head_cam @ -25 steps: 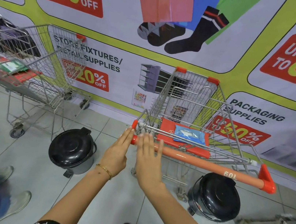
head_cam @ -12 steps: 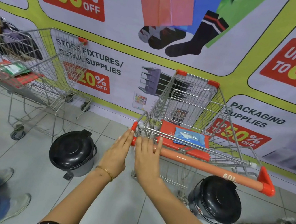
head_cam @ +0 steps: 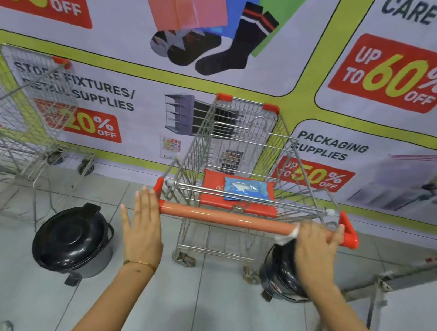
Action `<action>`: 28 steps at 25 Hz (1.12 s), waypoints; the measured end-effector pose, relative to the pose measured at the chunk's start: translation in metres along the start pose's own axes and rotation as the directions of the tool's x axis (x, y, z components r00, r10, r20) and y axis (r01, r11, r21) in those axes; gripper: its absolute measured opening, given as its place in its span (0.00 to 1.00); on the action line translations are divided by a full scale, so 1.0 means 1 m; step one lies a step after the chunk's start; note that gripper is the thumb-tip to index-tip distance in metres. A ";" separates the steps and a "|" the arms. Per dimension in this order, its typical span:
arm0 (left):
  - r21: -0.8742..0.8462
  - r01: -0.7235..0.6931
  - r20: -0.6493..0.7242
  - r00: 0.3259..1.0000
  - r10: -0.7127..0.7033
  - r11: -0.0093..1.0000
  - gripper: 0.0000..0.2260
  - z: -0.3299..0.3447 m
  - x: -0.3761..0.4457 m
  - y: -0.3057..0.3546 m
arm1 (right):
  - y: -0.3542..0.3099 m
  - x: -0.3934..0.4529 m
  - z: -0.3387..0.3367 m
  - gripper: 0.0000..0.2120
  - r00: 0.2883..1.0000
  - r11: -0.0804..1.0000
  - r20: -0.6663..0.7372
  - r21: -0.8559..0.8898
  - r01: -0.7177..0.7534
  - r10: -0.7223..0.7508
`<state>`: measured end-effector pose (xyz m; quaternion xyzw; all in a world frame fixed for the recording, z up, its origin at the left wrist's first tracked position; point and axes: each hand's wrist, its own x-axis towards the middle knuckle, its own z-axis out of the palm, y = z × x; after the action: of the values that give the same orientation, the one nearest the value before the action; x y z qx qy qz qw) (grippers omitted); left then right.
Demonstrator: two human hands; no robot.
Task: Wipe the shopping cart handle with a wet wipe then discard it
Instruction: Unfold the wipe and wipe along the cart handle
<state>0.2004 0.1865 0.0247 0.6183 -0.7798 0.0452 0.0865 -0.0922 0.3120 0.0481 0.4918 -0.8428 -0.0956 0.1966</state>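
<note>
1. A shopper's right hand (head_cam: pixel 315 248) closes over the right end of the shopping cart handle (head_cam: pixel 227 219), just inside the red plastic corner piece, with a white wet wipe (head_cam: pixel 287 236) pressed between palm and bar; a crumpled edge of the wipe shows at the hand's left side.
2. The left hand (head_cam: pixel 144 225) is held flat and open, fingers straight and together, at the handle's left end; its fingertips sit beside the left corner piece and it grips nothing.
3. The orange handle runs left to right across the view, long axis level and square to the shopper, capped at each end by a red bracket.
4. The shopping cart (head_cam: pixel 239 151) points away from the shopper, its nose close to the printed sale banner (head_cam: pixel 279 95) on the wall.
5. A blue wipe packet (head_cam: pixel 246 189) lies flat on the cart's red child-seat flap (head_cam: pixel 210 192), just behind the handle.
6. Two black lidded bins stand on the tiled floor (head_cam: pixel 8 290): the left bin (head_cam: pixel 71 239) beside the cart's left rear wheel, the right bin (head_cam: pixel 281 271) below the right hand, partly hidden by the wrist.
7. A second cart (head_cam: pixel 14 118) stands at the left edge of the frame.
8. A thin gold bracelet (head_cam: pixel 140 263) circles the left wrist.
</note>
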 end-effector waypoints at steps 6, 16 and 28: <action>-0.118 -0.072 0.016 0.997 0.075 0.990 0.46 0.001 0.001 0.000 | -0.009 -0.004 0.008 0.20 0.988 0.988 0.038 0.016 -0.153 0.152; -0.126 -0.184 0.023 0.982 0.189 0.975 0.47 -0.006 0.005 -0.020 | -0.224 0.008 -0.083 0.25 0.881 0.874 0.011 0.131 0.468 -0.474; -0.149 -0.074 0.071 0.994 0.086 0.986 0.44 -0.004 0.001 -0.007 | -0.014 0.006 0.001 0.28 0.994 0.993 0.025 0.037 0.108 -0.109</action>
<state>0.2069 0.1851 0.0288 0.5797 -0.8081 -0.0327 0.0994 -0.0845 0.2995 0.0440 0.5391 -0.8189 -0.0977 0.1710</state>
